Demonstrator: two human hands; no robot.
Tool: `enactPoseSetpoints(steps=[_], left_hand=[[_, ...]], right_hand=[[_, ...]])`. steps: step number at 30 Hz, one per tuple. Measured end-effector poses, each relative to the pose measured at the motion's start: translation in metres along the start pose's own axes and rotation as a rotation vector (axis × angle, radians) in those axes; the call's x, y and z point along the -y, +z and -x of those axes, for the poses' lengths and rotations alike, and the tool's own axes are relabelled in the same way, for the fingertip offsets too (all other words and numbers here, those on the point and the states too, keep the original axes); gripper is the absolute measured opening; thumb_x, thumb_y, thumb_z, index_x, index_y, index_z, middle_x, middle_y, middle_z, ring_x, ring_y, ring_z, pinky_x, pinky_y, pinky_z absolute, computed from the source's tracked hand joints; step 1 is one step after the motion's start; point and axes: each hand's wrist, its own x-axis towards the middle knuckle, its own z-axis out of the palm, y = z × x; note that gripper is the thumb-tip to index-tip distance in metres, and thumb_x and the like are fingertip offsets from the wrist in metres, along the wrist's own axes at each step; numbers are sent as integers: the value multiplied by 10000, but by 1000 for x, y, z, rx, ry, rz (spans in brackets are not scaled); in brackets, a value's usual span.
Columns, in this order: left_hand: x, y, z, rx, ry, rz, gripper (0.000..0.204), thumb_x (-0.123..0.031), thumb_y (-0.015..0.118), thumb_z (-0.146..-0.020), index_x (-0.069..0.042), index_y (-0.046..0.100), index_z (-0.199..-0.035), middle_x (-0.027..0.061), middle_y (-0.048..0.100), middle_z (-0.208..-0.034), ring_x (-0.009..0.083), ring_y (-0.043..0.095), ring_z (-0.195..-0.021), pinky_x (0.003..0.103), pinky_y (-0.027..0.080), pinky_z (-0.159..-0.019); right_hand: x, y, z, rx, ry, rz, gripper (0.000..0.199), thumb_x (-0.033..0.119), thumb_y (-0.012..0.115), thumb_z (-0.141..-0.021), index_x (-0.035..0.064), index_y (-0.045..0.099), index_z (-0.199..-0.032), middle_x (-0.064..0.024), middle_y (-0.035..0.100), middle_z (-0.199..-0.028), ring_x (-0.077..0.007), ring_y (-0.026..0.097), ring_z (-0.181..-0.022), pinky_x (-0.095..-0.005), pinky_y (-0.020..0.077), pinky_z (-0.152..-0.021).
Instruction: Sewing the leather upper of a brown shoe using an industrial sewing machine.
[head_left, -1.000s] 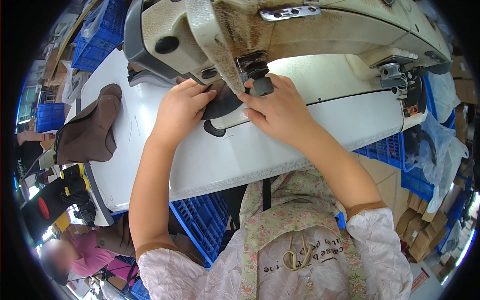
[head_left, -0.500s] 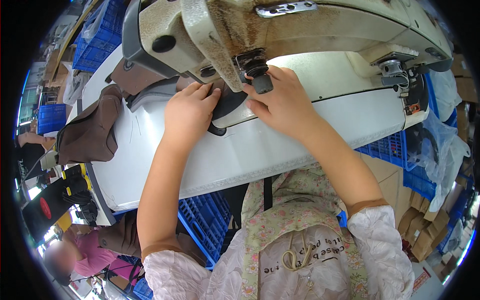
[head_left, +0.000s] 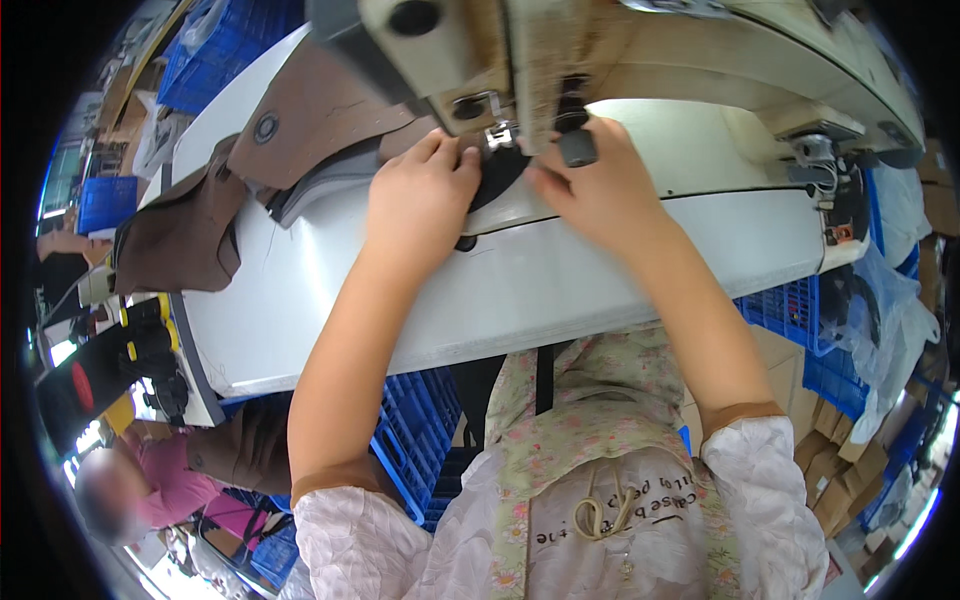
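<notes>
An industrial sewing machine [head_left: 680, 60] stands over the white table, its presser foot [head_left: 500, 136] down near a dark curved piece of material [head_left: 497, 180]. Just left of the foot, my left hand [head_left: 420, 195] is closed, fingertips pressed on the edge of this dark piece. My right hand [head_left: 605, 190] is at the other side of the foot, fingers bent and closed; the machine's knob partly covers them, and what they pinch is hidden. Brown material [head_left: 320, 115] with a round eyelet and a grey layer [head_left: 320, 185] beneath runs leftward from my left hand.
More brown material [head_left: 185, 235] drapes over the left end of the white table [head_left: 290, 310]. Blue crates [head_left: 415, 430] stand below the table and a clear plastic bag [head_left: 885, 320] hangs at the right. A person in pink [head_left: 175, 480] sits at the lower left.
Both hands have shifted right and slightly up in the picture with the machine and table, as the view has moved. More of the brown material and its eyelet now shows.
</notes>
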Motion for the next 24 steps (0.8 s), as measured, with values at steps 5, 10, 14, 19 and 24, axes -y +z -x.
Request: enactPoseSetpoints(steps=[5,10,14,19,24], left_hand=[[-4,7,-3,19,-2,41,276,-133,617,-813,-84,700,-1072,81,697,-1116,238,656,-1048,374,548,-802],[-4,7,3,4,-11,66,275,-141,625,-820,-75,697,-1076,119,693,-1141,257,647,-1105,374,548,-829],[-4,16,5,-84,-5,68,183,-144,635,-836,-62,703,-985,144,699,-1111,267,652,-1100,376,551,-827],[-3,18,7,-129,7,106,114,-138,647,-838,-56,703,-896,149,708,-1080,267,666,-1059,370,554,-813],[-2,18,5,-154,17,77,132,-130,648,-819,-65,705,-919,146,708,-1081,261,666,-1053,359,553,-808]], right_hand=[[-10,12,4,-44,20,39,194,163,721,-765,78,719,-938,-74,682,-1015,-292,604,-1004,-437,478,-847],[-4,11,4,-26,13,76,310,161,718,-818,99,724,-1122,-91,694,-1109,-307,609,-1098,-422,478,-943],[-5,14,5,36,86,38,324,176,712,-837,115,717,-1155,-74,668,-1206,-297,593,-1156,-393,455,-1000],[-4,15,8,84,144,118,335,193,711,-847,165,717,-1180,-22,637,-1273,-253,555,-1170,-370,467,-970],[-1,14,8,92,205,54,347,210,709,-851,167,712,-1195,-17,630,-1285,-238,553,-1151,-348,477,-952]])
